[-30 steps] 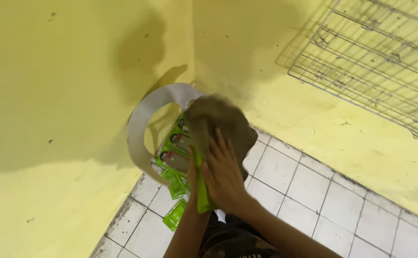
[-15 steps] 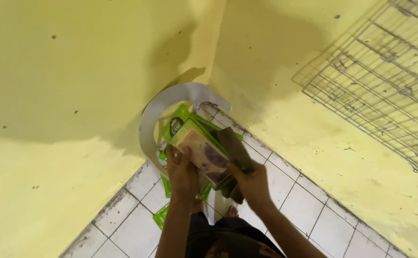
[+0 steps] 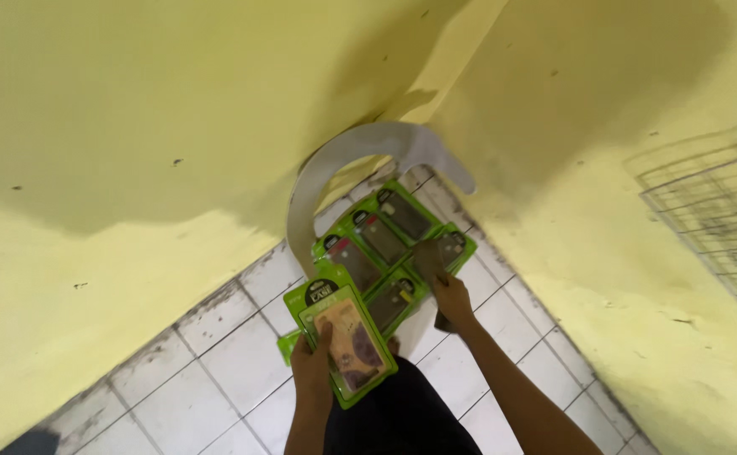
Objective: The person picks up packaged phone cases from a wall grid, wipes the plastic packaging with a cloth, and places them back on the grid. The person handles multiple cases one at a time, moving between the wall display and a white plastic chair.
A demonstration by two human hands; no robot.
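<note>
Green card with a clear blister front: one packet (image 3: 347,341) is now held apart from the rest, nearest the camera, in the left hand (image 3: 314,371). Half a second ago the same packet was gripped by both hands over the pile; a second ago only one hand was seen pressed on the stack. The view has since tilted, so the corner of the room sits higher in frame.

Left fingers are closed on the packet's lower edge, with the thumb (image 3: 325,337) laid flat across its front.

Beyond it, the right hand (image 3: 446,291) has been moved off the packet and rests on the spread of similar green packets (image 3: 385,232) lying on the white tiled floor (image 3: 217,354). Its fingers are lightly curled and close together, tips touching a packet near the right of the spread; whether that packet is pinched cannot be told.

Farther off, a curved grey-white board (image 3: 335,164) leans in the corner of the yellow walls (image 3: 133,101). A wire grid (image 3: 714,211) is seen on the right wall.
</note>
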